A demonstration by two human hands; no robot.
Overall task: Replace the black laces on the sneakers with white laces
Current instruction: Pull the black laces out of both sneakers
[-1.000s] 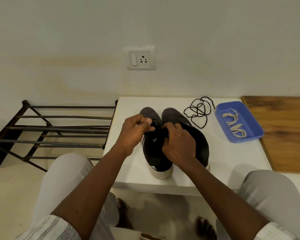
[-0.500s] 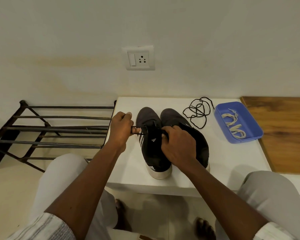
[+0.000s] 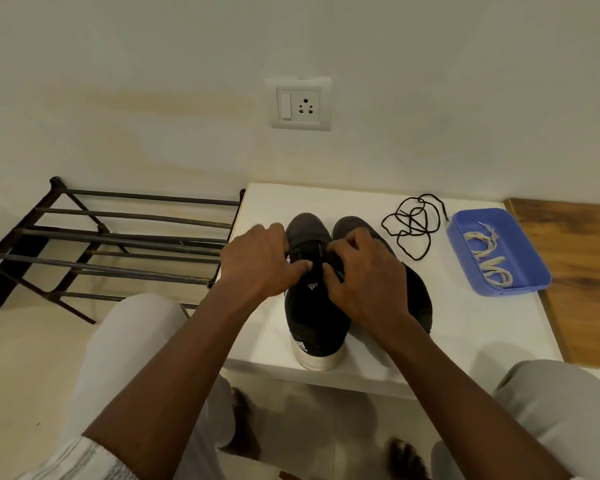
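Sneakers (image 3: 323, 323), black with pale soles, stand side by side at the centre of the white counter (image 3: 465, 323), toes toward the top of the frame. The step looks like unlacing the nearer sneaker (image 3: 312, 306). The left hand (image 3: 260, 261) curls over its upper, thumb on the tongue, while the right hand (image 3: 361, 275) pinches what seems to be its fitted lace (image 3: 338, 274), mostly hidden. A loose black lace (image 3: 413, 225) lies coiled right of the toes, so one shoe is probably stripped. The next move calls for drawing the lace through each eyelet, then fetching white laces (image 3: 492, 268) from the blue tray (image 3: 482, 213) at centre right.
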